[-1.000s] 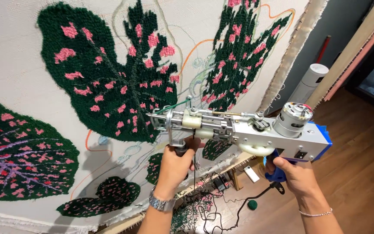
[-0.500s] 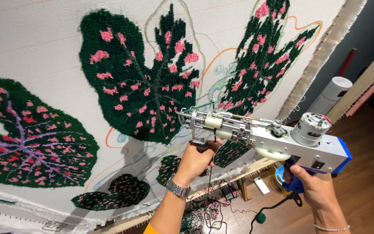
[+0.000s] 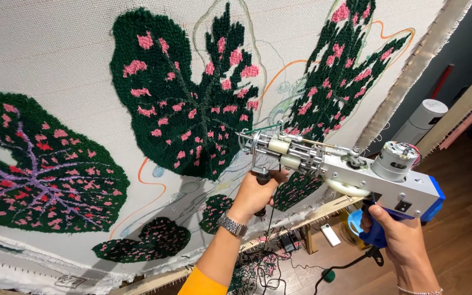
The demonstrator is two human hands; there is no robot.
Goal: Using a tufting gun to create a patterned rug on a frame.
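Both hands [image 3: 258, 191] grip a tufting gun [image 3: 345, 169] — needle near leaf-patterned cloth [image 3: 55, 65].

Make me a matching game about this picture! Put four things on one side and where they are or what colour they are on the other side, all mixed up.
Things:
1. tufting gun
2. left hand
3. right hand
4. wristwatch

Places or colours:
A. wrapped around the blue rear handle
B. silver, on the left wrist
C. gripping the black front handle under the gun
D. metal body with a blue back end, nose towards the cloth

Pairs: 1-D, 2-C, 3-A, 4-B
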